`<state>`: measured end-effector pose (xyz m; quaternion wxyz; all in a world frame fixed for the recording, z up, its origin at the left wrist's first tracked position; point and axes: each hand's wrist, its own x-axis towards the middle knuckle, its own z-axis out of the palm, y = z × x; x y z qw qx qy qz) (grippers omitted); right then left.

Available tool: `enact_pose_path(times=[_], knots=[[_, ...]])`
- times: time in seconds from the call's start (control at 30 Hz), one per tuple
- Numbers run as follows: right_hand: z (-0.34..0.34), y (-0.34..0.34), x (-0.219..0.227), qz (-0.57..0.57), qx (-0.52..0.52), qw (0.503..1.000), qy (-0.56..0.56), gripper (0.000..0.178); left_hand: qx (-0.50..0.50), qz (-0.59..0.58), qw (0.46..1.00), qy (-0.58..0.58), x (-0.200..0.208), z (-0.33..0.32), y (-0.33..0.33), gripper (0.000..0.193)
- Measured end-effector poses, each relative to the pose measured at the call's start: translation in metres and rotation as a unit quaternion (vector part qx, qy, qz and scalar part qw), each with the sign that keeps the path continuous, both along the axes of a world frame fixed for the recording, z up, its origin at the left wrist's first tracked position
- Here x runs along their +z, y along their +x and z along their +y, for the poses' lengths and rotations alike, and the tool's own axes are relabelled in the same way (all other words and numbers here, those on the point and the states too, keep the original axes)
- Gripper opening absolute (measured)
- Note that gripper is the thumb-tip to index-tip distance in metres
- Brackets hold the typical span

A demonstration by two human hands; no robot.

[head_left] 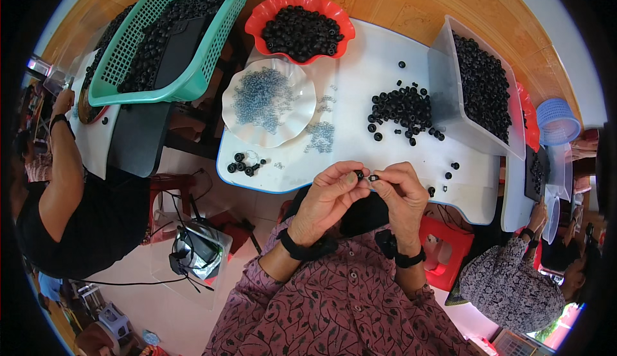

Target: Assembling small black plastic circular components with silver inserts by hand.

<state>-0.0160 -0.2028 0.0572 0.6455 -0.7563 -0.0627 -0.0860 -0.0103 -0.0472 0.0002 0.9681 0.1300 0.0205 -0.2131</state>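
Observation:
Just past the table's near edge, my left hand pinches a small round black plastic part between thumb and fingers. Close against it, my right hand grips a tiny black-and-metal piece with thumb and forefinger. Whether the two pieces touch, I cannot tell. Beyond my left hand stands a scalloped white plate heaped with small pale metal coils that look like springs. A loose pile of black parts lies beyond my right hand. Several finished-looking black pieces sit left of my hands.
A red scalloped bowl full of black parts stands at the back. At the right is a clear bin of black parts; a green basket rises at the left. Co-workers sit on both sides. A red stool stands near my right.

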Motion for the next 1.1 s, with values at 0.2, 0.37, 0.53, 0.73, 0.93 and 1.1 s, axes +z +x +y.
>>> enact_pose_path(times=[0.2, 0.37, 0.53, 0.73, 0.93, 1.1], knots=[[0.005, 0.000, -0.001, 0.000, 0.009, 1.000, 0.028, 0.018, -0.004, 0.002, 1.000, -0.020, 0.001, -0.003, 0.000, 0.024], [0.005, 0.002, -0.002, -0.003, 0.006, 1.000, 0.019, 0.018, -0.004, 0.009, 1.000, 0.006, 0.004, -0.003, 0.000, 0.027], [0.006, 0.001, -0.002, 0.010, 0.003, 0.999, 0.041, 0.017, 0.001, -0.003, 1.000, 0.019, 0.004, -0.003, 0.000, 0.027], [0.007, 0.001, 0.000, 0.003, 0.005, 1.000, 0.029, 0.017, 0.012, -0.019, 0.999, 0.042, 0.006, -0.002, -0.001, 0.026], [0.008, 0.000, -0.005, 0.007, -0.005, 1.000, 0.029, 0.018, 0.018, -0.023, 0.998, 0.049, 0.009, -0.003, -0.002, 0.026], [0.009, -0.001, -0.004, 0.012, -0.005, 0.999, 0.037, 0.017, 0.024, -0.022, 0.998, 0.056, 0.007, -0.003, -0.004, 0.026]])
